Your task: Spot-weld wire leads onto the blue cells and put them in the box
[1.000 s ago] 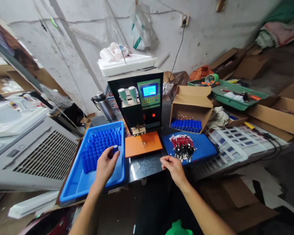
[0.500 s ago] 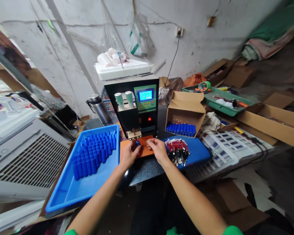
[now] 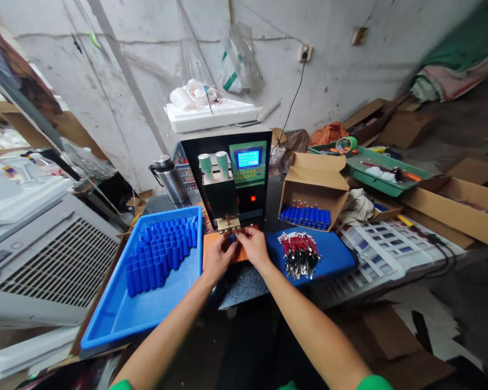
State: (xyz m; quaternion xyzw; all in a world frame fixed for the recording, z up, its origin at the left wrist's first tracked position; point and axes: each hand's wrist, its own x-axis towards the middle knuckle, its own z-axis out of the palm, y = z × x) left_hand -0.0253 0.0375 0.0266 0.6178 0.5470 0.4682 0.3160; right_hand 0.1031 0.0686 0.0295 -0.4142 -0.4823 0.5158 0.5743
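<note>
Left of centre, a glossy blue plastic tray (image 3: 117, 319) holds ribbed rows of blue cylindrical cells (image 3: 162, 254). At centre, the left hand (image 3: 216, 258) pinches a small blue cell (image 3: 232, 238) over the orange plate (image 3: 208, 244). The right hand (image 3: 252, 246), fingers curled together, meets it beneath the black welding machine (image 3: 228, 173).

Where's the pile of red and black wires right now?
In the head view, the wire pile lies on the blue mat, right of the right hand and in front of the open cardboard box of blue cells.
</note>
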